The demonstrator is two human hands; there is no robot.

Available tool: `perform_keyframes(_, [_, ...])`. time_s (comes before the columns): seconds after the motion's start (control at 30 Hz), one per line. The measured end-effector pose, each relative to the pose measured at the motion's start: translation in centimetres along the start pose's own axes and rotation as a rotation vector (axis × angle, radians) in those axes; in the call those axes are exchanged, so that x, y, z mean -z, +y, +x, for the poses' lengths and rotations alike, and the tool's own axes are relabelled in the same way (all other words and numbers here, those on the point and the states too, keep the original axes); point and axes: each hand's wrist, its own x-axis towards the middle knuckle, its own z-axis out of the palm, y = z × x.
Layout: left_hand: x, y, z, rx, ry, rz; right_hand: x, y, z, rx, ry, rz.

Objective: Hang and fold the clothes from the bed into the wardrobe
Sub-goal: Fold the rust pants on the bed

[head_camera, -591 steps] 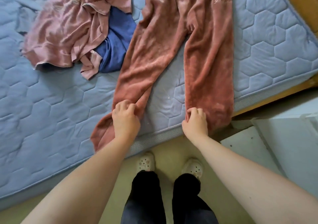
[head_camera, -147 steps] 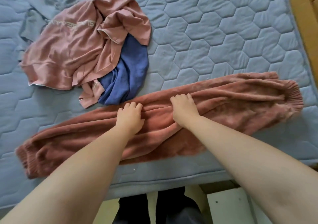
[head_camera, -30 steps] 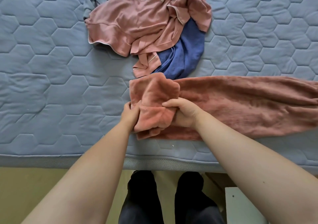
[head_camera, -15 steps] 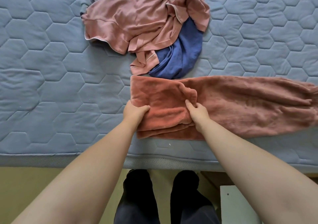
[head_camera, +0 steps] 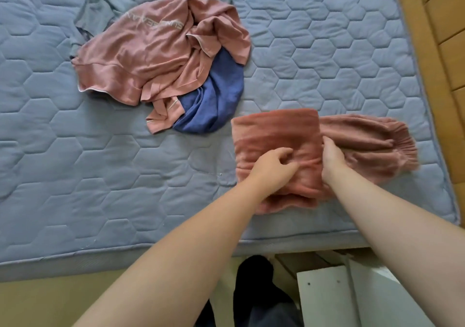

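Left hand (head_camera: 273, 168) gripping folded fleece trousers (head_camera: 276, 130), right hand (head_camera: 332, 157) against fold edge, blue mattress (head_camera: 100, 175)

Head view looks steeply down, close over the bed (head_camera: 100, 175).

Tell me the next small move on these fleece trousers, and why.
Probably flip the folded part over toward the cuffs: that end of the trousers lies unfolded on the mattress, and left hand and right hand both sit at the fold.
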Motion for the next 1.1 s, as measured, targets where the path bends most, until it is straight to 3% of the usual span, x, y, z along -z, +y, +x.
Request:
perform_keyframes(0.1, [-1.6,-2.2,1.5,-0.046,0.170,0.111,3.6,-0.6,1.2,-0.029,-0.126,-0.009])
perform_keyframes(0.17, [-1.2,-4.4,1.9,-0.024,0.360,0.236,3.9,0.1,1.4,-0.003,-0.266,-0.161])
perform_keyframes(0.23, [-1.1,-6.0,2.5,0.045,0.432,0.184,3.7,1.0,1.9,0.062,-0.338,-0.327])
perform_keyframes(0.33, [-0.8,-7.4,3.2,0.184,0.357,-0.305,2.2,1.4,2.0,0.158,-0.319,-0.433])
perform_keyframes(0.47, [1.5,-9.7,3.6,0.418,0.160,-0.750,-0.4,0.7,0.0,0.213,-0.597,-0.429])
perform_keyframes(0.6, [3.1,-11.1,3.2,0.402,0.066,-0.907,-1.9,0.9,-1.5,0.128,-0.827,-0.390])
perform_keyframes(0.67, [2.6,-10.9,3.4,0.392,0.032,-0.900,-0.9,0.8,-0.3,0.020,-0.721,-0.355])
perform_keyframes(0.73, [1.9,-10.1,3.9,0.423,0.019,-0.758,0.9,0.7,1.6,0.045,-0.381,-0.537])
perform_keyframes(0.8, [1.0,-9.5,4.6,0.416,0.021,-0.569,2.9,1.0,3.5,0.193,0.048,-0.778])
perform_keyframes(0.87, [0.0,-8.7,5.3,0.407,0.045,-0.493,3.9,1.7,3.4,0.501,0.292,-0.813])
perform_keyframes(0.93, [-0.8,-8.0,5.8,0.416,0.108,-0.482,3.8,3.1,3.0,0.895,0.301,-0.866])
perform_keyframes(0.97, [-1.2,-7.8,6.0,0.434,0.140,-0.486,3.4,4.1,2.8,0.994,0.212,-0.979])
perform_keyframes(1.0, [-1.4,-7.7,6.1,0.453,0.164,-0.492,3.0,5.0,2.7,0.979,0.064,-1.104])
perform_keyframes(1.1, [-1.5,-7.6,6.0,0.465,0.235,-0.403,1.7,6.6,2.9,0.582,-0.250,-1.322])
